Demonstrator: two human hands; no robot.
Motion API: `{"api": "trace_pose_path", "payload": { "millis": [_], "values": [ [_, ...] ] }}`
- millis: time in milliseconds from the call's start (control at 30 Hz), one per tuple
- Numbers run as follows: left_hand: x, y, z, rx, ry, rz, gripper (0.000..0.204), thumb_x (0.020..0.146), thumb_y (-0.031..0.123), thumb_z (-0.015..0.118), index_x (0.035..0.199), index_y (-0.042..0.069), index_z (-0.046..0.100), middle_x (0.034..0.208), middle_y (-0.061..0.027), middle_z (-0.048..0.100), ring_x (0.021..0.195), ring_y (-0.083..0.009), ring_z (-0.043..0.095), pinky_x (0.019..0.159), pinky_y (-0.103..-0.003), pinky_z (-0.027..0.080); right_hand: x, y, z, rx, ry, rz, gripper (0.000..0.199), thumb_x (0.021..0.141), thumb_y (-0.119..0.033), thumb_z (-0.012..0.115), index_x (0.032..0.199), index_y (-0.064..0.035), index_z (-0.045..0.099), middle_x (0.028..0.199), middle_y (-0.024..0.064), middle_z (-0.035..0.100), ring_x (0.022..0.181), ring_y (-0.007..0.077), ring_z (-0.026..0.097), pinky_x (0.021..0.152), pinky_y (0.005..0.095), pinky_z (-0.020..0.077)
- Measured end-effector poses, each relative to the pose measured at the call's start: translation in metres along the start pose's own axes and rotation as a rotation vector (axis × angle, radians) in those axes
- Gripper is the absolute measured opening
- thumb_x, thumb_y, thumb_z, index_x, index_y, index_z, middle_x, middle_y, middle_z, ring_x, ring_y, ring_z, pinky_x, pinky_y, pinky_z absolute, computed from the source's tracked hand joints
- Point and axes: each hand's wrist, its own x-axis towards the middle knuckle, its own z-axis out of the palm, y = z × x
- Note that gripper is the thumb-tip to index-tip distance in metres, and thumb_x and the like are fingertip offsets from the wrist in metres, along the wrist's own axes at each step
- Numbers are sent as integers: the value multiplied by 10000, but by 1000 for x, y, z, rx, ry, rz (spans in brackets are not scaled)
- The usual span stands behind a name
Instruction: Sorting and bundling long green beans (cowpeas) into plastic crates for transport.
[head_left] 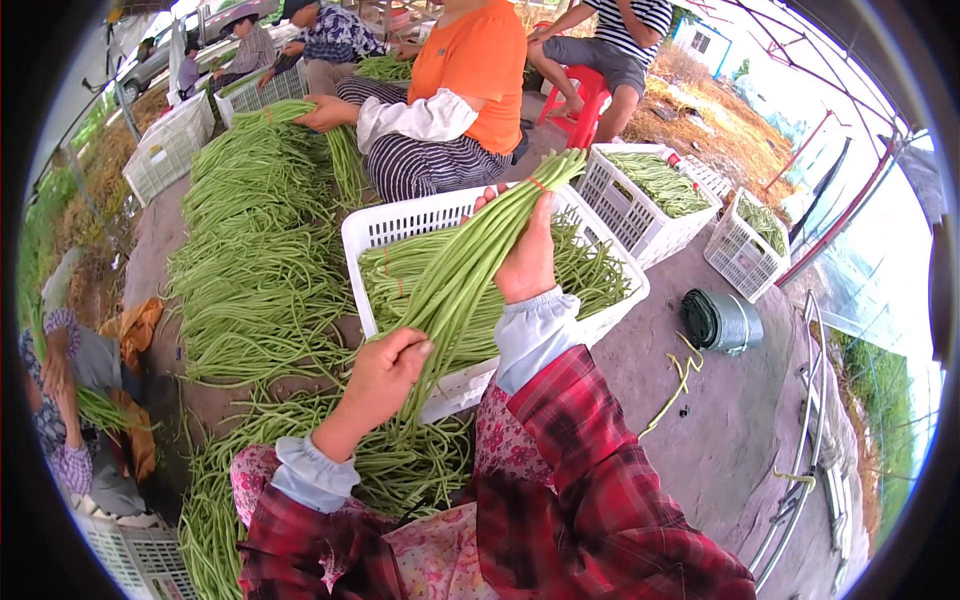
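A long bundle of green yardlong beans [470,265], bound by a reddish band near its upper end, slants over a white plastic crate [372,238]. My right hand [532,255] grips it close to the band, fingers wrapped beneath and thumb up. Curled closed, my left hand [376,385] is beside the bundle's lower, loose ends; whether a bean is in its fingers is hidden. More banded beans [420,270] lie inside the crate under the bundle. Loose beans [410,465] spread over the ground and around my lap.
Rows of beans [250,240] cover the ground at left. Facing me sits a person in orange [470,80], handling beans. Filled crates [640,235] stand at right, near a dark green roll [722,320] and metal poles [800,440]. Another worker [75,400] is at far left.
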Motion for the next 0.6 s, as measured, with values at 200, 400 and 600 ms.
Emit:
{"api": "trace_pose_path", "payload": {
  "millis": [200,400,600],
  "values": [
    [3,12,-31,-536,-287,-362,202,944,179,521,914,-6,597,551,-2,465,483,-74,419,454,-224,343,1,2,0,95,-17,70,566,896,-590,440,1113,-68,472,971,85,543,895,244,547,805,433,464],
    [12,25,-32,-580,-464,-399,166,922,181,548,929,23,597,653,-32,563,578,-126,544,566,-245,415,-5,6,8,49,-2,75,569,891,-597,446,1132,-82,475,955,68,542,890,223,545,816,430,464],
    [26,29,-9,-518,-348,-346,209,929,212,540,967,15,602,643,-38,576,563,-126,543,524,-274,395,-10,11,15,-10,-43,112,589,885,-620,435,1140,-91,477,941,56,537,888,209,543,835,437,463]
  ]
}}
